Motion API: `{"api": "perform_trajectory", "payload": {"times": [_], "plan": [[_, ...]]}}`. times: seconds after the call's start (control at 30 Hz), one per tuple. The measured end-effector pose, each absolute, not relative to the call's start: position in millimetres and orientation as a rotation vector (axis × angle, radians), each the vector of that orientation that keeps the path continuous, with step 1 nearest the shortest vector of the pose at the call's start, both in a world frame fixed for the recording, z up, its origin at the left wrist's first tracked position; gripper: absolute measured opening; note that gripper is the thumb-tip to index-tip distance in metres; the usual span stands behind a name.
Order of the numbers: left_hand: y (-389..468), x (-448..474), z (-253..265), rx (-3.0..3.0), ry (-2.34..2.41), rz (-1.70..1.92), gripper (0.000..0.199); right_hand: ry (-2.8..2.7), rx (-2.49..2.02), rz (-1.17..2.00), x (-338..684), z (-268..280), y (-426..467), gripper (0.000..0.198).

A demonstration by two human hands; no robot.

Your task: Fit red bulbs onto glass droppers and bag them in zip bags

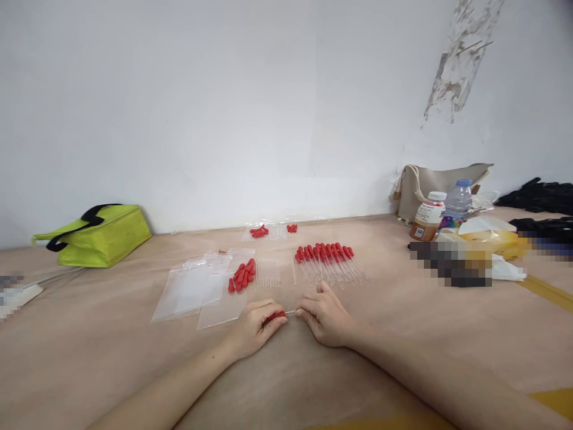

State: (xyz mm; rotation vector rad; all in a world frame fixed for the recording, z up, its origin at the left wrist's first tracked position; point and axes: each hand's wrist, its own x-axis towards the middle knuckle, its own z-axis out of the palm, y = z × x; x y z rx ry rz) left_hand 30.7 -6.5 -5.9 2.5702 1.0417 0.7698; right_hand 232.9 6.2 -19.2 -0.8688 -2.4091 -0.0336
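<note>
Because the worktop (107, 334) gives a broad, flat base, the light things on it lie steady, starting with the overlapping clear plastic bags (179, 298), which look limp and slippery and would be best lifted by an edge. Near them, the left hand (256, 328) and right hand (324, 316) face each other, fingertips close together, both pinching. Beyond the right hand, a row of red-topped droppers (331, 258) fans out; each should weigh little and be safest taken by its red end. To the left lie a pile of loose red bulbs (242, 278), probably soft and springy, and a set of thin clear tubes (268, 273), likely stiff, smooth and apt to roll. Between the hands, just above the near worktop, the left grasps a red bulb (280, 315) by its sides, and the right grips a slender clear tube (290, 313), perhaps brittle, so a hold close to the joint should spare it bending; how deep it sits is hidden.
</note>
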Motion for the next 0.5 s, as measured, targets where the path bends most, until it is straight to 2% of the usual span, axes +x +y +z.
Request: {"api": "perform_trajectory", "payload": {"times": [0.27, 0.5], "plan": [[-1, 27, -4, 2.709, 0.995, 0.756, 0.024, -2.427, -0.91, 0.038, 227, -18, 8, 0.023], [2, 17, -7, 2.649, 1.113, 0.932, 0.023, -2.496, -0.942, -0.188, 232, 1, 4, 0.019]]}}
